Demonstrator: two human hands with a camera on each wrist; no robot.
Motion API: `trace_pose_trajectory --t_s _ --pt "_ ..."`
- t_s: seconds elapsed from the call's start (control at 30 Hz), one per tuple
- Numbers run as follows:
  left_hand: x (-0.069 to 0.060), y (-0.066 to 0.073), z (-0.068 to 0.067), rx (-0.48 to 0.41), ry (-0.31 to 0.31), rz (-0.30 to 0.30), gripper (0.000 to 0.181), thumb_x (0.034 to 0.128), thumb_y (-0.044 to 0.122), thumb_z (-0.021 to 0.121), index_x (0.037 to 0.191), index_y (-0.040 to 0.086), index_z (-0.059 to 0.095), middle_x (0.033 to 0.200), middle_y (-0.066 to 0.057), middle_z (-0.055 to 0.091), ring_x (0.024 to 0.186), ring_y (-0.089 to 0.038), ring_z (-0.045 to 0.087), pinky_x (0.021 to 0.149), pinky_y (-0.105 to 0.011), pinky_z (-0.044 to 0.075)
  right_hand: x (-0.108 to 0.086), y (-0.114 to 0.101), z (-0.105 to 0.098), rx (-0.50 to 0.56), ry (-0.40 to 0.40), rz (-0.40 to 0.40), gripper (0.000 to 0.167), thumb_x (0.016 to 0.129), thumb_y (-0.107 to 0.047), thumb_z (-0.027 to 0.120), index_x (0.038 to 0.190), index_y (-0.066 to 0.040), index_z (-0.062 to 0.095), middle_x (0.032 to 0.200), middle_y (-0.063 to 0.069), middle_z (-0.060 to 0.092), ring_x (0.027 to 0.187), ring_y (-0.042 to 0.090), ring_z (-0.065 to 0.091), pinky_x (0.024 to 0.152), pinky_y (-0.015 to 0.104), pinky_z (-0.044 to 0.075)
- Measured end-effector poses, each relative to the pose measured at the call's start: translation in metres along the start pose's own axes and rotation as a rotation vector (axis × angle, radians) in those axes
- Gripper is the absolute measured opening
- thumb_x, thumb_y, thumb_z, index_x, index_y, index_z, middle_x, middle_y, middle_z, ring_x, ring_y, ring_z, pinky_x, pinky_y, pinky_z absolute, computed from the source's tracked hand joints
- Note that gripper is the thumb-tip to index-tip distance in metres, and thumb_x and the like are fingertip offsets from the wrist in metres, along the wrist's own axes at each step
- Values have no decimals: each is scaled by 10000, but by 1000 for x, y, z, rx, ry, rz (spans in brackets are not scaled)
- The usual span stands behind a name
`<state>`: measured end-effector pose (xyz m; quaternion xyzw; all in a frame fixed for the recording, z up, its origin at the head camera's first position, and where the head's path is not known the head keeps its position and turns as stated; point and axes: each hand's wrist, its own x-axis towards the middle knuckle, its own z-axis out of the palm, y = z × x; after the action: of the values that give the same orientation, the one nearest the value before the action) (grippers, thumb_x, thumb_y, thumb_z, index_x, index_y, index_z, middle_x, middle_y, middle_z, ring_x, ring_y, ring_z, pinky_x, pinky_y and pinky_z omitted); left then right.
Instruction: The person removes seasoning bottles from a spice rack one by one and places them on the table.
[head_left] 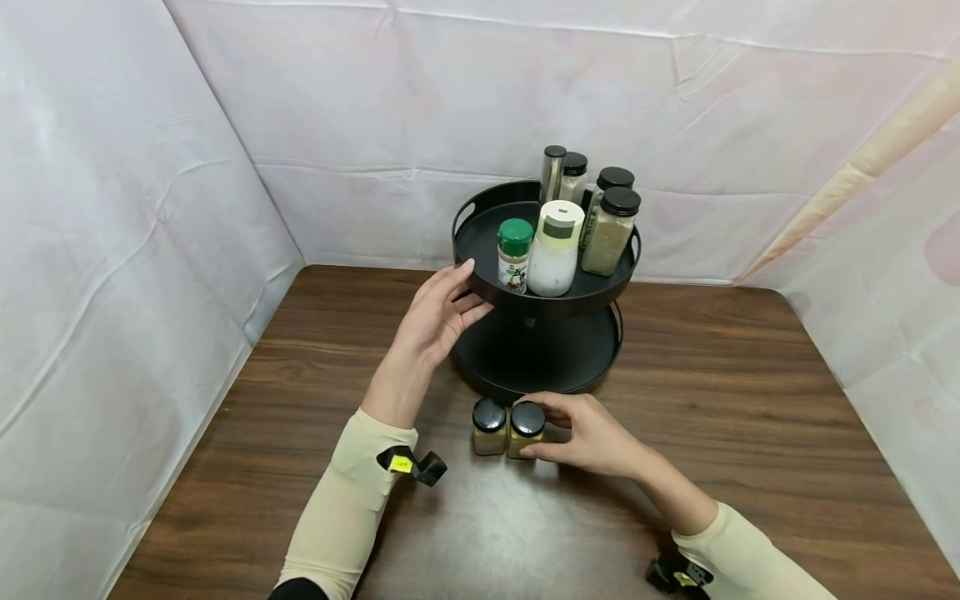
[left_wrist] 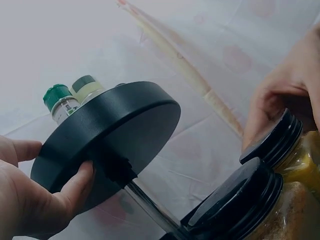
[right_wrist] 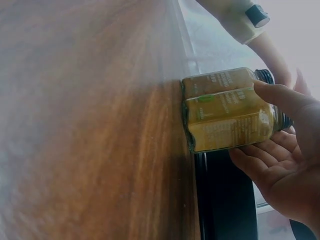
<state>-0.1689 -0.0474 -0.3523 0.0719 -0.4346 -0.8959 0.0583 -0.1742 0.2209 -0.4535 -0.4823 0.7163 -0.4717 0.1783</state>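
Observation:
A black two-tier tray (head_left: pixel 517 375) stands toward the back of the table. My left hand (head_left: pixel 437 321) holds the left rim of its upper tier, thumb and fingers spread over the wall and underside (left_wrist: pixel 107 120). In front of the lower tier stand two square glass spice jars with black lids, side by side. My right hand (head_left: pixel 592 433) grips the right one, a jar of yellow powder (right_wrist: pixel 232 122), thumb on one side and fingers on the other. The left one, a jar of brownish powder (head_left: pixel 489 440), stands against it, outside my grasp.
The upper tier carries a green-capped shaker (head_left: pixel 514 254), a white dispenser bottle (head_left: pixel 553 258), a tall jar of greenish contents (head_left: pixel 609 237), and several more black-lidded containers at its back. White cloth (head_left: pixel 420 108) hangs behind and beside the wooden table (head_left: pixel 750 400).

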Motion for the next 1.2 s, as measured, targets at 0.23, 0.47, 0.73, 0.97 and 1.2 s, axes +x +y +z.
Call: trace_pose_trajectory --t_s 0.23,0.47,0.73,0.97,1.2 --pt "1 0 1 7 -7 2 251 1078 168 596 1290 75 500 1234 -110 606 1081 -269 689 866 -362 618 0 -3 -5 9 -2 -8 553 888 -279 898 1385 -230 661 1315 -85 694 1242 164 672 1037 361 546" --pt "1 0 0 9 9 -3 298 1072 173 607 1322 77 477 1219 -104 612 1089 -274 688 870 -365 619 -1 -10 -18 28 11 1 569 905 -251 883 1416 -164 648 1381 33 687 1274 202 661 1049 379 541" --pt "-1 1 -1 14 3 -2 301 1073 166 595 1335 74 478 1236 -99 613 1088 -267 691 872 -358 616 -5 -21 -38 63 58 -24 571 915 -172 868 1433 -108 634 1405 122 671 1300 300 647 1068 423 523" --pt "0 0 1 1 0 0 197 1073 148 592 1242 82 516 1186 -88 625 1057 -260 694 856 -359 618 -9 -32 -51 21 107 4 553 919 -187 865 1426 -167 646 1405 58 678 1300 235 649 1069 414 521" --pt "1 -2 0 6 4 2 161 1073 145 596 1207 82 531 1177 -90 622 1057 -259 692 858 -359 617 -9 -34 -53 11 121 15 565 904 -195 880 1419 -160 652 1401 -25 679 1302 187 645 1067 376 523"
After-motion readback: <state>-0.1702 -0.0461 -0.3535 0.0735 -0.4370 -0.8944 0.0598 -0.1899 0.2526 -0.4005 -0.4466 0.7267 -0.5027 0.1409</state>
